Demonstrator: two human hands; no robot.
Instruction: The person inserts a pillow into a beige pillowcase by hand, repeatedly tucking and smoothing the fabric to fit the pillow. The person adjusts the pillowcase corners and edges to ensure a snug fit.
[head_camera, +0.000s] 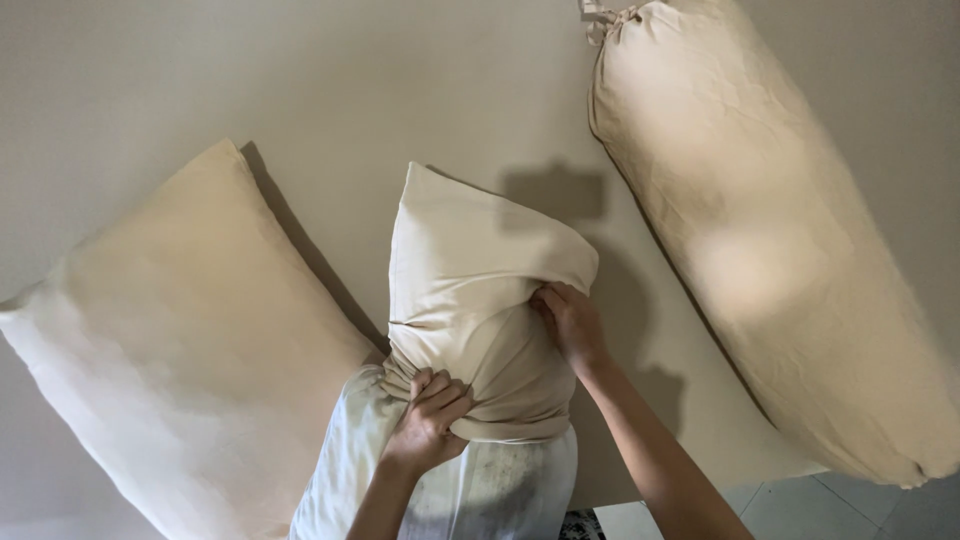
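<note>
A white pillow stands on end in front of me, its upper half inside a cream pillowcase. My left hand is shut on the bunched lower hem of the pillowcase at its left front. My right hand grips the case's fabric on the right side, a little higher. The pillow's bare white lower part shows below the hem, with some dark marks on it.
A large cream pillow lies to the left on the pale bed sheet. A long cream bolster with a tied end lies at the right. Pale floor tiles show at the bottom right past the bed's edge.
</note>
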